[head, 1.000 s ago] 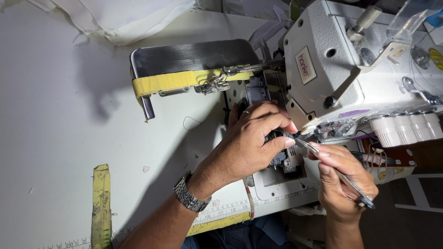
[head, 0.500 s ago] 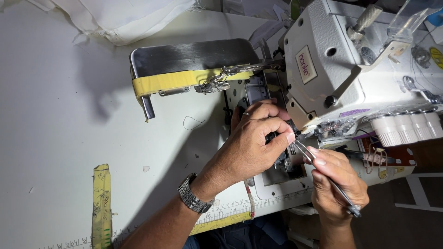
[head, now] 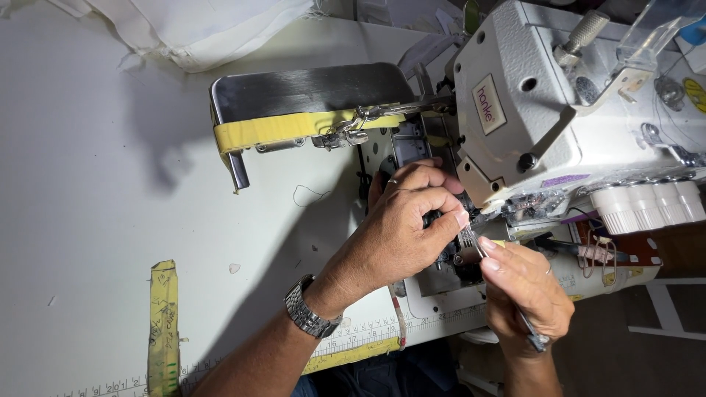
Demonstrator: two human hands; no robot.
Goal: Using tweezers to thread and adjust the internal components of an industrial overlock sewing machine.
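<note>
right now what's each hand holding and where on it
The right hand pinches metal tweezers along the middle of their shaft, tips in the sewing machine. The left hand grips a dark machine part; exactly where is hidden.

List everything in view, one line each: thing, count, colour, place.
sewing machine: one, white, upper right
metal plate: one, dark steel, top centre
yellow tape: one strip, along the plate's front edge
white cloth: one, top left
table: one, white, left
measuring tape: yellow, stuck near the table's front edge
wristwatch: one, silver, left wrist
tweezers: one, metal, in right hand
left hand: at the machine's open mechanism
right hand: holding tweezers
</note>
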